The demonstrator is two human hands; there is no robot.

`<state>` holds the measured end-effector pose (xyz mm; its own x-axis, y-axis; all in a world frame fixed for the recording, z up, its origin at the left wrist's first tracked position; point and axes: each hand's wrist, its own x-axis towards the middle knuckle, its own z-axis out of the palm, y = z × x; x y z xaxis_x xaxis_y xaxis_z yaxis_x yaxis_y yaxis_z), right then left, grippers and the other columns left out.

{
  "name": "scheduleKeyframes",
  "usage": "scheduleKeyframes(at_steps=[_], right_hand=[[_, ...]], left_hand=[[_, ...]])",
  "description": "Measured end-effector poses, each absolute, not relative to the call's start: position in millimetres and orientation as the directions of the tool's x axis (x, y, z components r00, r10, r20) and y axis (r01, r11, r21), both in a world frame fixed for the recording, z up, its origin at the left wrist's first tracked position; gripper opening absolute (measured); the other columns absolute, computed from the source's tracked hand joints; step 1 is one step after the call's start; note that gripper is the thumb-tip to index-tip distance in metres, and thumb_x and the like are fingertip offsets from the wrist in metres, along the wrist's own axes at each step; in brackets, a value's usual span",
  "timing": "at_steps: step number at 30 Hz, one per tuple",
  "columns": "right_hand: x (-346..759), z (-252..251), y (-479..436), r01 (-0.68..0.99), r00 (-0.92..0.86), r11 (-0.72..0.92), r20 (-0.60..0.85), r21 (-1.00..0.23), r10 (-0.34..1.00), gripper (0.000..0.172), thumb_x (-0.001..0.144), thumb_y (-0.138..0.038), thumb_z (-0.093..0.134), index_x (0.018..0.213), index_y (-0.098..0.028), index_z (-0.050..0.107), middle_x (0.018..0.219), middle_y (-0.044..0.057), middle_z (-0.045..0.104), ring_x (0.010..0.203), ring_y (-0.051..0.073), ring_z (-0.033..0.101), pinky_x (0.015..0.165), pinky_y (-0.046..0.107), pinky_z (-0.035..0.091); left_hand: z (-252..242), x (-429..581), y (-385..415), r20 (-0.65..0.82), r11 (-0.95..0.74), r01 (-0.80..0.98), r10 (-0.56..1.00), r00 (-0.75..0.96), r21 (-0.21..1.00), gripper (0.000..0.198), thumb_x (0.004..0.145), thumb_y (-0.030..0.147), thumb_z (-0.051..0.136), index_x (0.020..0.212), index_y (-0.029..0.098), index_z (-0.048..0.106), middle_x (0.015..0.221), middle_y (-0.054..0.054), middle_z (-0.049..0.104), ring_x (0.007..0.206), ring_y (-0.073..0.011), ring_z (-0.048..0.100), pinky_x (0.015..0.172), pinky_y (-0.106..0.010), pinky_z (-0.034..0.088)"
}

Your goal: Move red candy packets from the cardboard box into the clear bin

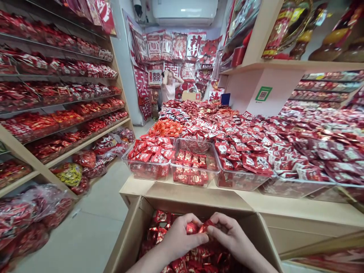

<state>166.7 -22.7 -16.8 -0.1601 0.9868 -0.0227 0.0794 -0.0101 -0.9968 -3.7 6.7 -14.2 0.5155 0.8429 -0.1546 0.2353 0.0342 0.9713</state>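
Observation:
Both my hands are over an open cardboard box (129, 231) that holds many small red shiny wrapped packets (179, 265). My left hand (182, 235) closes its fingers on red candy packets (192, 228). Close beside it, my right hand (229, 233) pinches a red candy packet (207, 225) between thumb and fingers. The two hands nearly meet, and their fingers partly hide the packets. Behind the box, a clear plastic bin (196, 172) on the counter is partly filled with neatly lined red packets (192, 161).
Other clear bins heaped with red packets (150, 151) cover the counter (133, 187). Shelves (65, 100) of packets line the left wall, with filled plastic bags (36, 212) on the floor. A person (168, 87) stands at the back. An overhanging cabinet (298, 66) is at right.

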Motion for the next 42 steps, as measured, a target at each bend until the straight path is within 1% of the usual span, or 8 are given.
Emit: scheduleKeyframes(at_steps=[8, 11, 15, 18, 23, 27, 37, 42], right_hand=[[153.0, -21.7, -23.3, -0.269, -0.267, -0.138, -0.064, -0.953, 0.961, 0.023, 0.066, -0.025, 0.065, 0.08, -0.018, 0.048, 0.074, -0.002, 0.052, 0.071, 0.01, 0.048, 0.067, 0.023, 0.038], [153.7, -23.2, -23.0, -0.254, -0.291, -0.146, -0.068, -0.956, 0.954, 0.021, 0.066, -0.026, 0.065, 0.076, -0.016, 0.049, 0.07, -0.003, 0.05, 0.067, 0.009, 0.046, 0.063, 0.022, 0.038], [156.9, -24.3, -25.2, -0.07, -0.332, -0.112, -0.083, -0.991, 0.94, 0.02, 0.064, -0.027, 0.066, 0.07, -0.014, 0.051, 0.06, -0.005, 0.044, 0.056, 0.006, 0.04, 0.053, 0.018, 0.033], [154.3, -24.5, -25.3, -0.052, -0.317, -0.106, -0.084, -0.993, 0.945, 0.021, 0.067, -0.029, 0.063, 0.075, -0.015, 0.051, 0.065, -0.003, 0.048, 0.06, 0.007, 0.044, 0.057, 0.019, 0.037], [152.1, -18.6, -19.6, -0.179, -0.243, -0.187, -0.141, -0.966, 0.96, 0.029, 0.061, -0.035, 0.067, 0.074, -0.017, 0.048, 0.064, -0.002, 0.055, 0.059, 0.01, 0.052, 0.052, 0.021, 0.04], [158.8, -9.8, -18.5, -0.2, -0.069, -0.166, -0.155, -0.966, 0.986, 0.028, 0.064, -0.037, 0.064, 0.08, -0.015, 0.055, 0.063, -0.001, 0.058, 0.051, 0.008, 0.049, 0.049, 0.02, 0.04], [171.7, -12.5, -22.2, -0.235, -0.031, -0.166, -0.163, -0.958, 0.986, 0.02, 0.072, -0.032, 0.058, 0.081, -0.014, 0.057, 0.055, -0.002, 0.055, 0.046, 0.006, 0.045, 0.046, 0.019, 0.037], [167.0, -16.8, -22.1, -0.232, -0.068, -0.203, -0.192, -0.952, 0.979, 0.026, 0.069, -0.031, 0.061, 0.09, -0.016, 0.053, 0.065, -0.002, 0.056, 0.051, 0.007, 0.049, 0.047, 0.021, 0.042]], left_hand=[[-20.2, 3.3, 2.0, -0.12, 0.166, -0.067, 0.891, 0.437, 0.984, 0.027, 0.066, 0.041, 0.06, 0.065, 0.015, 0.05, 0.062, 0.002, 0.053, 0.058, -0.0101, 0.046, 0.058, -0.021, 0.037], [-21.5, 0.0, 5.0, -0.199, 0.265, -0.065, 0.842, 0.501, 0.962, 0.029, 0.065, 0.042, 0.06, 0.067, 0.015, 0.047, 0.064, 0.001, 0.054, 0.057, -0.01, 0.046, 0.057, -0.022, 0.038], [-19.4, -4.5, 9.2, -0.124, 0.067, 0.126, 0.837, 0.533, 0.99, 0.027, 0.059, 0.035, 0.067, 0.073, 0.014, 0.056, 0.064, 0.002, 0.056, 0.061, -0.0113, 0.047, 0.058, -0.021, 0.037], [-15.9, -2.2, 8.9, -0.069, -0.012, 0.178, 0.894, 0.443, 0.984, 0.022, 0.067, 0.036, 0.059, 0.066, 0.014, 0.058, 0.062, 0.001, 0.055, 0.061, -0.0113, 0.047, 0.06, -0.021, 0.037], [-13.6, 3.5, 8.4, -0.181, 0.194, 0.001, 0.914, 0.363, 0.981, 0.027, 0.071, 0.041, 0.054, 0.065, 0.015, 0.055, 0.051, 0.003, 0.052, 0.046, -0.0085, 0.044, 0.046, -0.019, 0.035], [-11.5, 3.8, 8.7, -0.257, 0.313, -0.099, 0.893, 0.369, 0.945, 0.026, 0.071, 0.041, 0.054, 0.072, 0.015, 0.058, 0.057, 0.001, 0.058, 0.047, -0.0089, 0.049, 0.047, -0.019, 0.038], [-10.8, 7.2, 6.2, -0.321, 0.454, -0.244, 0.84, 0.438, 0.857, 0.023, 0.069, 0.036, 0.058, 0.076, 0.014, 0.06, 0.07, -0.001, 0.063, 0.051, -0.009, 0.053, 0.052, -0.023, 0.044], [-15.9, 7.6, 6.8, -0.28, 0.384, -0.233, 0.882, 0.378, 0.894, 0.024, 0.071, 0.037, 0.056, 0.078, 0.014, 0.06, 0.069, -0.002, 0.062, 0.052, -0.009, 0.053, 0.053, -0.022, 0.044]])
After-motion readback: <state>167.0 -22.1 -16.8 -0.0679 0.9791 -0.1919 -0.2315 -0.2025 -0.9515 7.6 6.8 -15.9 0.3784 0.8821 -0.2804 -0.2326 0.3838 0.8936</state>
